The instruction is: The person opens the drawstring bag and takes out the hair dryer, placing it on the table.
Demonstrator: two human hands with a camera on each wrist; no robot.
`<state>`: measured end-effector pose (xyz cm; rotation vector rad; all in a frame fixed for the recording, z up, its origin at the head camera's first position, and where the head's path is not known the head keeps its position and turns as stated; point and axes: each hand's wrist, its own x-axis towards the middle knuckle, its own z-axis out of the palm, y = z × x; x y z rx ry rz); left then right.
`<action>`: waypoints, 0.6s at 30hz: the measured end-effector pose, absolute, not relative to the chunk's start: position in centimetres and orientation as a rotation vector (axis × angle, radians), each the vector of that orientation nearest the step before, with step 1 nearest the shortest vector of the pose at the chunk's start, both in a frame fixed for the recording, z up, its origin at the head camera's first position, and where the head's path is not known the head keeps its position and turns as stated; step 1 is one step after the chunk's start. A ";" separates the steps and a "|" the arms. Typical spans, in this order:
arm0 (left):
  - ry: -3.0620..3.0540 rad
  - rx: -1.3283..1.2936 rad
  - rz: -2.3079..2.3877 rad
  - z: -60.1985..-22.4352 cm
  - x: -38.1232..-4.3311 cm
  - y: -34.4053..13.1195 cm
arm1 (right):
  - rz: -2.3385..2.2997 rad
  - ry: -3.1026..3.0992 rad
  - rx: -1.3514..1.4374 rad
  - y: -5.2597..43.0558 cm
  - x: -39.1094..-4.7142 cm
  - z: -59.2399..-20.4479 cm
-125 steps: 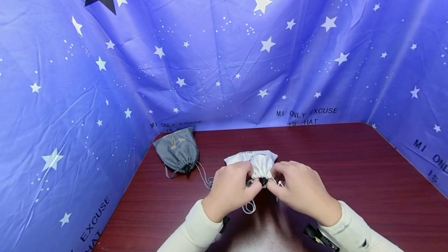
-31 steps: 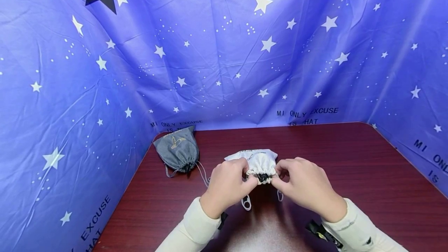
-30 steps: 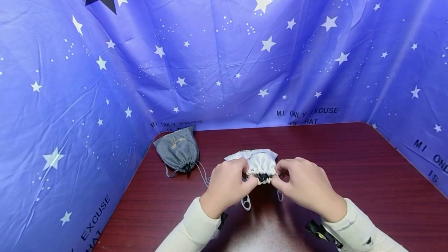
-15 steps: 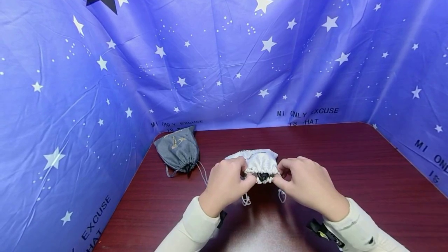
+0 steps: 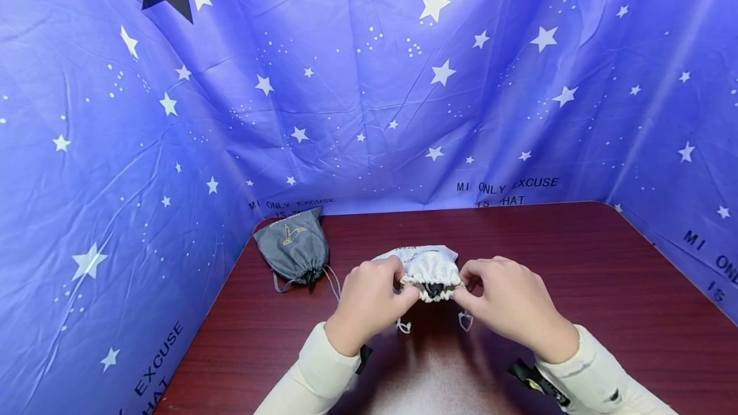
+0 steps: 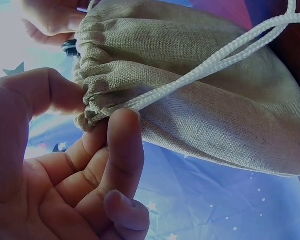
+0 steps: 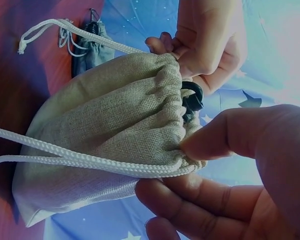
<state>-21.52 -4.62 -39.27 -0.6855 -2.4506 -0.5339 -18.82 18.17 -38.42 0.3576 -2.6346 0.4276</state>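
A whitish cloth drawstring bag (image 5: 432, 264) lies at the middle of the table, its gathered mouth facing the person and partly spread. My left hand (image 5: 371, 300) pinches one side of that mouth between thumb and fingers. On the opposite side, my right hand (image 5: 510, 296) pinches the rim likewise. Something black and glossy (image 7: 192, 100) shows inside the mouth; most of it is hidden by the cloth. White cords (image 6: 210, 65) run from both ends of the rim, and in the head view their knotted ends hang below the hands.
A grey drawstring bag (image 5: 296, 248) with a gold print lies at the table's back left, its cord trailing toward my left hand. The dark red table (image 5: 576, 261) is enclosed by a blue star-printed curtain (image 5: 357, 82) at the back and sides.
The hands have moved apart, and the white bag's mouth, bunched tight around the black thing at first, has spread wider. The hanging cord ends have drawn up shorter. The grey bag has stayed put.
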 end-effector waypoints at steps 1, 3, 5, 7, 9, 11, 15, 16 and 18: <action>-2.451 -0.685 -0.537 -39.3 -21.5 -4.6 | 0.426 -2.636 0.357 18.2 -18.8 -38.4; -2.456 -0.683 -0.538 -39.2 -21.5 -4.7 | 0.425 -2.639 0.358 18.3 -18.8 -38.4; -2.458 -0.682 -0.542 -39.2 -21.5 -4.7 | 0.424 -2.642 0.359 18.3 -18.8 -38.4; -2.459 -0.680 -0.543 -39.1 -21.6 -4.7 | 0.422 -2.644 0.357 18.3 -18.8 -38.3; -2.462 -0.675 -0.544 -39.2 -21.6 -4.8 | 0.422 -2.645 0.355 18.4 -18.9 -38.3; -2.464 -0.668 -0.545 -39.1 -21.6 -4.8 | 0.418 -2.647 0.354 18.4 -18.9 -38.2; -2.473 -0.653 -0.539 -38.9 -21.6 -5.0 | 0.413 -2.651 0.355 18.6 -19.0 -38.2; -2.475 -0.653 -0.539 -38.9 -21.6 -5.0 | 0.412 -2.652 0.356 18.6 -19.0 -38.2; -2.476 -0.653 -0.540 -38.9 -21.7 -5.0 | 0.415 -2.655 0.356 18.6 -19.0 -38.2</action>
